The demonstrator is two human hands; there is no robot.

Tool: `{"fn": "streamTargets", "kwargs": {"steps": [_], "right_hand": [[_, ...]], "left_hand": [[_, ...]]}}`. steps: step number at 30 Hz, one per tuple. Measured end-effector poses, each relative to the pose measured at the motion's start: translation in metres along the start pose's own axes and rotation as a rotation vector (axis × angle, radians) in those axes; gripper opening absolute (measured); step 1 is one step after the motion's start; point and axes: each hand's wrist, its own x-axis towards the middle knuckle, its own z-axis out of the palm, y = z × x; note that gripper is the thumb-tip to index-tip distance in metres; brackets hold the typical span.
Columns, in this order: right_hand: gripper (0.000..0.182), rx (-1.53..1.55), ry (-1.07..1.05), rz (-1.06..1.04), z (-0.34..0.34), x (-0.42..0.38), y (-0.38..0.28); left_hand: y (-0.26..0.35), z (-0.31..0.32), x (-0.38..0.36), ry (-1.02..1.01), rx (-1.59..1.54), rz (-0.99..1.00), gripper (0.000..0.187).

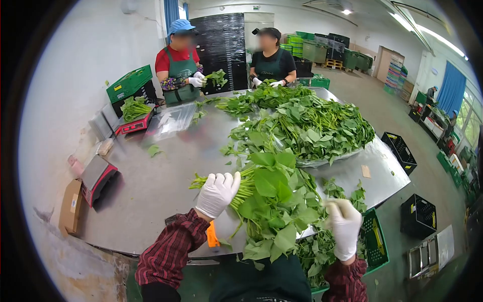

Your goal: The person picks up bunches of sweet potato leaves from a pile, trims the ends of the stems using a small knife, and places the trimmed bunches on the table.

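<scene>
My left hand (218, 194), in a white glove, is closed round the pale stems of a bunch of leafy greens (271, 189), whose leaves spread to the right and down over the table's near edge. To the right, my right hand (343, 226), also gloved, is raised above a green crate (377, 244) of loose greens. Its fingers are bent together and blurred, and whether they hold anything cannot be made out. An orange object (212, 235) lies just below my left wrist. Beyond the bunch rises a large heap of greens (322, 121).
Two co-workers (181, 65) (274, 63) in aprons stand across the metal table (151, 186), handling greens. Two red scales (136, 125) (100, 181) and a cardboard box (71, 206) are at the left. Black crates (418, 216) stand on the floor at right.
</scene>
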Motion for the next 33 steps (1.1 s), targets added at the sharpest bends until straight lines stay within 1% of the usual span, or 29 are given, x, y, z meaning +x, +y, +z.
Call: {"fn": "streamTargets", "kwargs": {"steps": [2, 4, 5, 6, 8, 10, 11, 12, 13, 14, 15, 16, 18, 22, 24, 25, 26, 27, 28, 29, 30, 31, 32, 33], "right_hand": [[0.030, -0.288, -0.155, -0.292, 0.018, 0.007, -0.002], [0.046, -0.466, -0.046, -0.696, 0.047, 0.019, 0.009], [0.044, -0.481, -0.074, -0.714, 0.057, 0.019, 0.019], [0.029, -0.544, -0.167, -0.623, 0.061, 0.011, 0.021], [0.019, -0.477, -0.284, -0.761, 0.058, -0.003, 0.035], [0.022, -0.386, -0.345, -0.881, 0.056, -0.014, 0.036], [0.018, -0.419, -0.314, -0.914, 0.054, -0.019, 0.049], [0.018, -0.421, -0.313, -0.910, 0.052, -0.022, 0.050], [0.020, -0.448, -0.360, -0.910, 0.050, -0.024, 0.049], [0.023, -0.475, -0.407, -0.910, 0.048, -0.026, 0.048], [0.030, -0.478, -0.411, -0.912, 0.044, -0.027, 0.049], [0.030, -0.481, -0.411, -0.913, 0.042, -0.026, 0.048], [0.037, -0.418, -0.439, -0.900, 0.037, -0.027, 0.046], [0.035, -0.452, -0.431, -0.911, 0.030, -0.028, 0.033], [0.020, -0.247, -0.093, -0.858, 0.030, -0.028, 0.029], [0.015, -0.133, 0.090, -0.644, 0.027, -0.030, 0.036], [0.011, -0.020, 0.266, -0.423, 0.024, -0.032, 0.042], [0.009, 0.120, 0.307, -0.199, 0.023, -0.029, 0.029], [0.011, 0.036, 0.265, -0.234, 0.021, -0.024, 0.029], [0.013, 0.008, 0.194, -0.278, 0.026, -0.020, 0.031], [0.016, -0.019, 0.123, -0.323, 0.031, -0.016, 0.037], [0.026, -0.188, 0.001, -0.328, 0.033, -0.013, 0.052], [0.041, -0.247, -0.124, -0.307, 0.040, -0.017, 0.048], [0.048, -0.315, -0.182, -0.420, 0.048, -0.017, 0.052]], "left_hand": [[0.004, -0.005, 0.004, -0.002, 0.005, 0.067, 0.043], [0.007, -0.014, 0.006, 0.009, 0.004, 0.087, 0.040], [0.007, -0.016, 0.007, 0.018, 0.011, 0.104, 0.038], [0.008, -0.016, 0.006, 0.020, 0.014, 0.103, 0.038], [0.007, -0.017, 0.002, 0.001, 0.013, 0.094, 0.040], [0.005, -0.017, -0.003, -0.001, 0.014, 0.084, 0.041], [0.004, -0.016, -0.004, 0.003, 0.001, 0.080, 0.041], [0.004, -0.016, -0.004, 0.009, -0.014, 0.078, 0.041], [0.004, -0.017, -0.004, 0.011, -0.018, 0.080, 0.041], [0.005, -0.017, -0.004, 0.017, -0.021, 0.084, 0.042], [0.006, -0.018, -0.004, 0.022, -0.024, 0.086, 0.042], [0.006, -0.017, -0.003, 0.023, -0.026, 0.084, 0.042], [0.008, -0.017, -0.003, 0.037, -0.053, 0.088, 0.043], [0.008, -0.015, -0.001, 0.080, -0.084, 0.072, 0.046], [0.005, -0.013, -0.001, -0.049, -0.238, -0.043, 0.047], [0.007, 0.002, -0.004, 0.026, -0.387, -0.197, 0.053], [0.008, 0.006, -0.007, 0.138, -0.663, -0.386, 0.049], [0.021, 0.032, -0.019, 0.045, -1.325, -0.721, 0.043], [0.032, 0.055, -0.031, -0.073, -1.988, -1.050, 0.037], [0.031, 0.024, -0.011, -0.287, -1.825, -1.069, 0.028], [0.038, 0.008, -0.003, -0.123, -2.186, -1.156, 0.024], [0.045, 0.000, 0.002, -0.098, -2.361, -1.152, 0.022], [0.053, -0.006, 0.006, -0.073, -2.538, -1.141, 0.020], [0.064, -0.013, 0.009, -0.052, -2.583, -1.143, 0.020]]}}
